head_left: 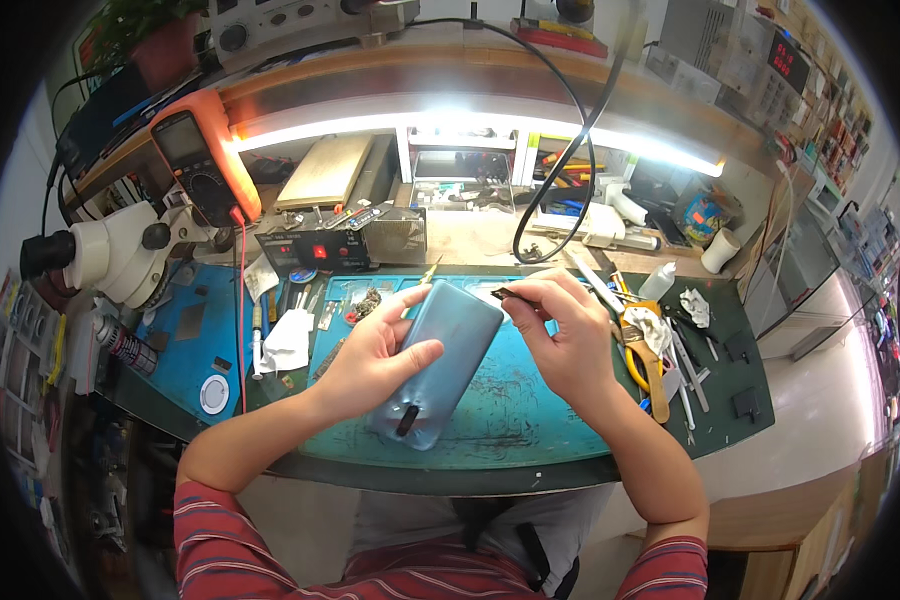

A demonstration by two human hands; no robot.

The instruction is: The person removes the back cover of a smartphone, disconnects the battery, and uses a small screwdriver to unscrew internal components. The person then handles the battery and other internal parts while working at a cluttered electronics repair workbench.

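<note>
My left hand (378, 358) is closed round a blue smartphone (452, 345), fingers behind its left edge and thumb across its back. The phone hangs tilted over the mat, far end leaning right, with a dark oblong camera patch at its near end. Beside the phone's far right corner, my right hand (562, 335) pinches a small dark piece (503, 294) between thumb and fingertips. That piece is too small to name, and I cannot tell whether it touches the phone. Beneath both hands lies a worn blue work mat (495, 425).
An orange multimeter (198, 160) and a microscope (110, 250) stand at the left. Behind the mat sits a black instrument box (345, 245). Pliers (638, 370), tweezers and crumpled tissue crowd the right. A black cable (570, 150) loops down from above.
</note>
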